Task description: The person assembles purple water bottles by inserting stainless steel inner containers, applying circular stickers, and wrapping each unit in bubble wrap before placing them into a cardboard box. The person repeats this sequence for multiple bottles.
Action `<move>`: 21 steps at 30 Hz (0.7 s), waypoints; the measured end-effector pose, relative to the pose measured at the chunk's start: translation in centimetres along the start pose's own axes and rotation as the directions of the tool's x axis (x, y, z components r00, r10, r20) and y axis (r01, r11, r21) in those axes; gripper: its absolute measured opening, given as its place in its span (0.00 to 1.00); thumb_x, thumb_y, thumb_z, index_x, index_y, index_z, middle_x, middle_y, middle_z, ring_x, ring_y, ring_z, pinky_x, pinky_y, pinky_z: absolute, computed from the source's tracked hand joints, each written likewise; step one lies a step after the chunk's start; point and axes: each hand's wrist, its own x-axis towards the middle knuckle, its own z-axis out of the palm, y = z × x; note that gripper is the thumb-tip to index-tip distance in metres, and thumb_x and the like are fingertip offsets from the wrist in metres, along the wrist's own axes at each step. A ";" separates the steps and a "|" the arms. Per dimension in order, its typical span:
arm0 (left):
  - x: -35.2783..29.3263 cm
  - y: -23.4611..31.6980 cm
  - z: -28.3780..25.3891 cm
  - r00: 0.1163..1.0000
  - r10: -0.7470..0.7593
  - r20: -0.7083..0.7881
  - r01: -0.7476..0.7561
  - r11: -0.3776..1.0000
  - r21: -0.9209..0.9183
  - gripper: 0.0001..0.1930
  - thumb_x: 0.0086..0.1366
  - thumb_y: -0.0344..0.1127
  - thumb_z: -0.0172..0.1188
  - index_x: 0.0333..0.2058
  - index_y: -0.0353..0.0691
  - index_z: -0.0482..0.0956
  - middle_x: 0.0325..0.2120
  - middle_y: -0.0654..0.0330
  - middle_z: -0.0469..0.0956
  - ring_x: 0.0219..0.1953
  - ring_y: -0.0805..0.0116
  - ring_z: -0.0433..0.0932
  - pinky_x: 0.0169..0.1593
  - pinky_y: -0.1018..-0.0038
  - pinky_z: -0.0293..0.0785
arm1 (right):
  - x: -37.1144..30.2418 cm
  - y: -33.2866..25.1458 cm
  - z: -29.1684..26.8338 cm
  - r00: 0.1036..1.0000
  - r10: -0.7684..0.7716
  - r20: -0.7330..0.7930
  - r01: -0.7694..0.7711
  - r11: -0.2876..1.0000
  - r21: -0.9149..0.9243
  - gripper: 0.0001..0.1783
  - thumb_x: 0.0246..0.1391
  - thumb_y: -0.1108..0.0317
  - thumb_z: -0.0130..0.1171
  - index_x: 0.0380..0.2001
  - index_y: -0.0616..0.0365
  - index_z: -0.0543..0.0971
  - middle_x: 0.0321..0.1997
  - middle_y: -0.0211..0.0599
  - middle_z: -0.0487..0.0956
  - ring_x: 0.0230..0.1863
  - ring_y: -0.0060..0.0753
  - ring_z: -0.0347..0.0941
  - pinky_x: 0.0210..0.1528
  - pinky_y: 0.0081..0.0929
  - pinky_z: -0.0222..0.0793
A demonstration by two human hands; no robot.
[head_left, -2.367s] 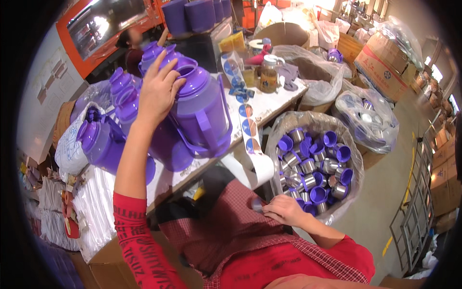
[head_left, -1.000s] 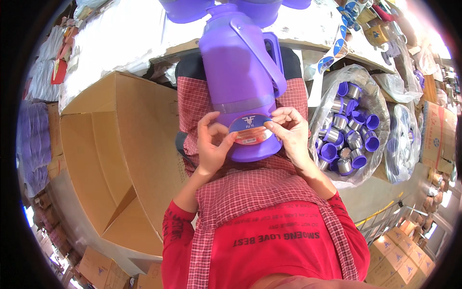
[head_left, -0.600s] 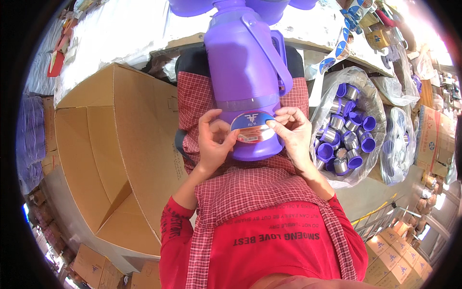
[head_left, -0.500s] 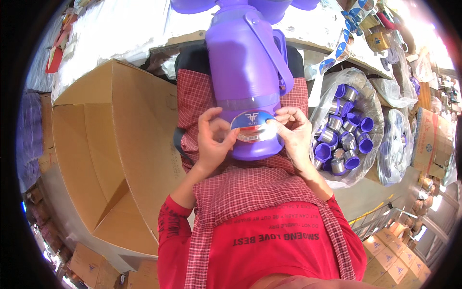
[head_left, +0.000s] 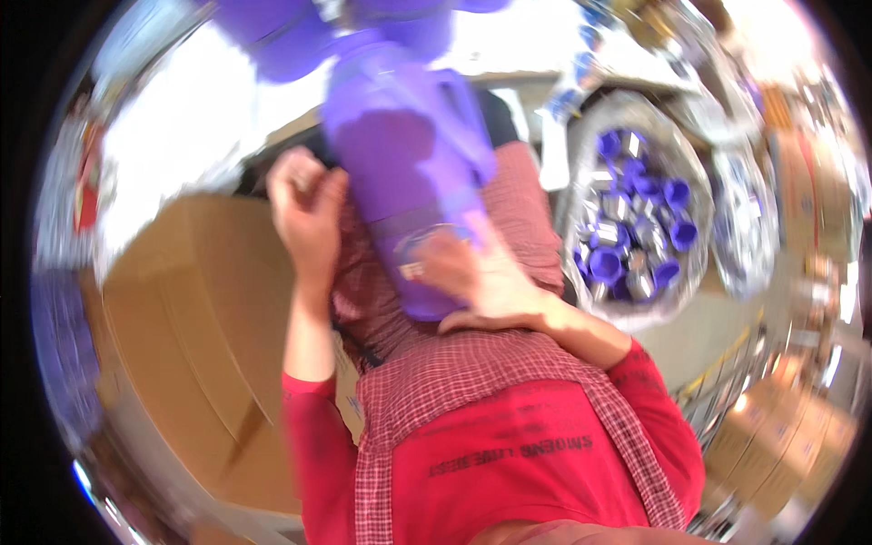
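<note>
A: Nearest thing?
B: Checked apron [head_left: 472, 381], lap under it. A purple flask [head_left: 400, 145] lay along the lap, base toward the body, so it probably sat steady with its lower side facing up.

A: Hands?
B: Right hand [head_left: 495, 282] was spread flat over the flask's lower side, partly covering a round label [head_left: 422, 243], likely to press or smooth it and to stop the flask rolling. Left hand [head_left: 304, 204] was raised just beside the flask, fingers bent. Too blurred to tell whether it held or touched anything.

A: Around it?
B: Big open carton [head_left: 182, 300] on the left. On the right, a clear bag [head_left: 590, 127] full of steel-and-purple cups [head_left: 604, 263], probably kept there for easy reach.

A: Farthest?
B: The tabletop [head_left: 509, 45], with more purple flasks [head_left: 282, 36] on it, seemingly parked within arm's reach. Couldn't tell if the lap flask's neck touched its edge.
</note>
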 end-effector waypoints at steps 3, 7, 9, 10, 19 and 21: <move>10.2 -0.7 4.0 0.995 0.069 0.071 -0.078 0.987 0.143 0.26 0.63 0.41 0.62 0.57 0.37 0.68 0.54 0.54 0.70 0.54 0.63 0.69 0.57 0.70 0.64 | -4.3 2.7 2.1 0.941 0.239 -0.241 -0.222 0.970 0.096 0.42 0.48 0.45 0.58 0.61 0.59 0.65 0.66 0.43 0.65 0.70 0.46 0.52 0.69 0.62 0.38; 18.9 -2.5 7.1 0.903 -0.052 0.426 -0.149 0.893 0.424 0.26 0.67 0.53 0.54 0.52 0.36 0.74 0.50 0.53 0.75 0.53 0.60 0.72 0.57 0.71 0.64 | -17.1 8.8 4.3 0.446 0.690 -0.570 -0.674 0.678 0.293 0.28 0.54 0.60 0.58 0.55 0.64 0.71 0.60 0.52 0.70 0.64 0.52 0.62 0.65 0.44 0.54; 20.2 -3.5 6.5 0.865 -0.158 0.477 -0.156 0.817 0.554 0.25 0.67 0.53 0.53 0.48 0.35 0.78 0.47 0.55 0.78 0.48 0.61 0.75 0.55 0.72 0.66 | -22.9 8.2 6.9 0.049 0.806 -0.590 -0.865 0.330 0.379 0.28 0.57 0.56 0.54 0.55 0.63 0.71 0.56 0.56 0.73 0.61 0.55 0.65 0.63 0.42 0.59; 20.4 -3.9 5.8 0.841 -0.183 0.509 -0.174 0.800 0.575 0.23 0.68 0.51 0.53 0.46 0.35 0.79 0.45 0.56 0.78 0.46 0.63 0.76 0.53 0.72 0.67 | -24.6 6.9 9.6 -0.145 0.982 0.118 -0.891 -0.181 0.417 0.29 0.59 0.50 0.50 0.54 0.63 0.72 0.56 0.57 0.72 0.61 0.58 0.64 0.64 0.44 0.56; 18.6 -5.9 2.6 0.850 -0.188 0.492 0.272 0.957 -0.104 0.21 0.70 0.46 0.50 0.54 0.37 0.66 0.50 0.56 0.69 0.52 0.66 0.70 0.54 0.72 0.67 | -31.3 16.9 16.6 0.222 0.963 0.154 -0.809 0.093 0.581 0.34 0.50 0.40 0.60 0.43 0.63 0.80 0.45 0.54 0.80 0.51 0.49 0.75 0.49 0.38 0.71; 17.6 -5.4 3.0 0.753 -0.344 0.561 0.554 0.792 -0.258 0.23 0.69 0.47 0.52 0.56 0.39 0.64 0.53 0.56 0.67 0.54 0.64 0.68 0.57 0.70 0.65 | -30.9 22.1 14.5 0.052 0.921 -0.387 -0.923 0.192 0.333 0.32 0.39 0.58 0.69 0.50 0.57 0.73 0.52 0.52 0.74 0.49 0.54 0.73 0.50 0.43 0.71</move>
